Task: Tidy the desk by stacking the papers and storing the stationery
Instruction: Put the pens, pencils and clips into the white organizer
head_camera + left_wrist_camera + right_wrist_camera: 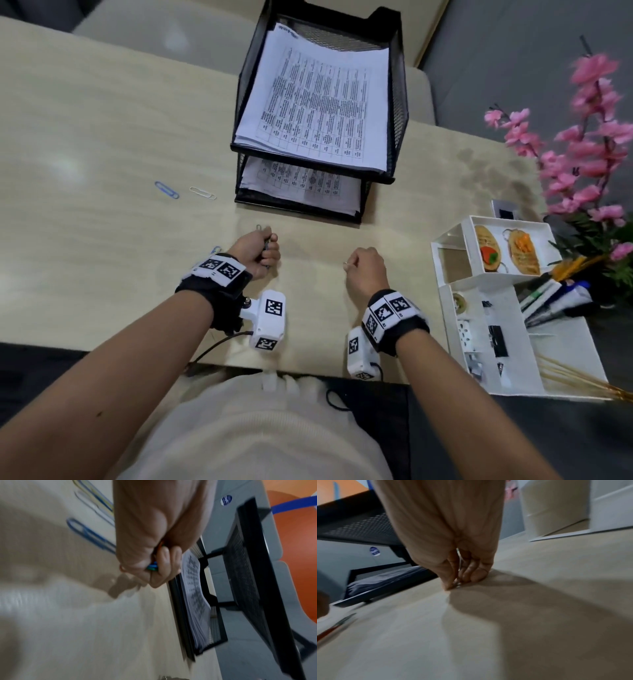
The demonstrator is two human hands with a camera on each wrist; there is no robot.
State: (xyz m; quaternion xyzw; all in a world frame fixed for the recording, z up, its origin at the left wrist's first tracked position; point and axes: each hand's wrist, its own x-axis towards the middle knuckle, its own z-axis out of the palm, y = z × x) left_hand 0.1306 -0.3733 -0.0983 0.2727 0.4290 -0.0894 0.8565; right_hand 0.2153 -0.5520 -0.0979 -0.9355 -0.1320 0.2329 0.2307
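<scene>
My left hand (pixel 261 249) is curled into a fist near the desk's front, gripping a bunch of coloured paper clips (pixel 153 566) whose blue and green ends peek out. One grey clip (pixel 259 227) sticks up past the knuckles. My right hand (pixel 359 265) sits to the right with its fingertips down on the desk, pinching a small silver paper clip (pixel 457 584). A blue clip (pixel 166 189) and a white clip (pixel 203 193) lie loose on the desk to the left. Printed papers (pixel 318 106) are stacked in both tiers of a black mesh tray (pixel 399 113).
A white organiser (pixel 452 308) at the right holds keychains, binder clips and pens. Pink artificial flowers (pixel 589 144) stand behind it. Another clip (pixel 216 249) lies just left of my left wrist. The desk's front edge (pixel 308 371) runs right below my wrists.
</scene>
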